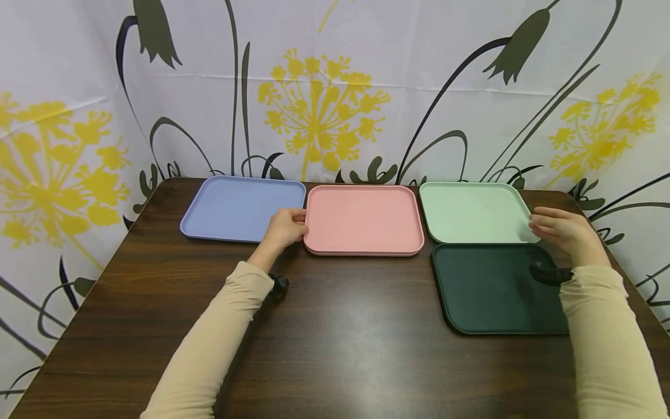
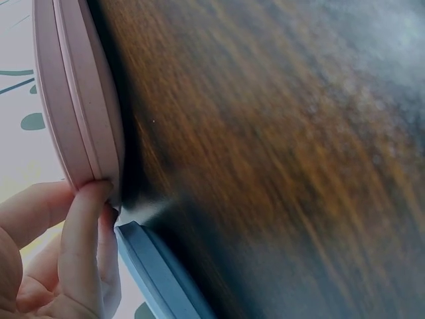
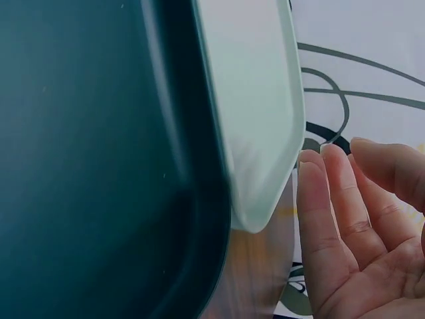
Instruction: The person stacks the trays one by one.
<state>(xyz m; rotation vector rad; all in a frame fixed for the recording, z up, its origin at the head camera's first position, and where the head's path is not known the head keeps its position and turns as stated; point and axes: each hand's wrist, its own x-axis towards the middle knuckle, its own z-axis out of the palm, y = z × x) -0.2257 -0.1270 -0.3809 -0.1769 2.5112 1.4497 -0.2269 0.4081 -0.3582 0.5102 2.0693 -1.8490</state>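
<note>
Two pink trays [image 1: 363, 219] lie stacked at the middle of the back of the table, their doubled rims [image 2: 80, 100] plain in the left wrist view. At their left end my left hand [image 1: 285, 228] pinches the rims between thumb and fingers, partly over the blue tray's [image 1: 243, 208] right end. My right hand [image 1: 567, 231] is held beside the right end of the light green tray [image 1: 473, 212], fingers gently bent and holding nothing. In the right wrist view its fingertips [image 3: 312, 173] come close to that tray's rim. A dark green tray [image 1: 494, 291] lies in front, under the right wrist.
The dark wooden table [image 1: 335, 349] stretches forward from the trays. A white cloth [image 1: 419, 87] with yellow and grey plant prints hangs behind and at the sides of it. Blue, pink and light green trays form a row along the back edge.
</note>
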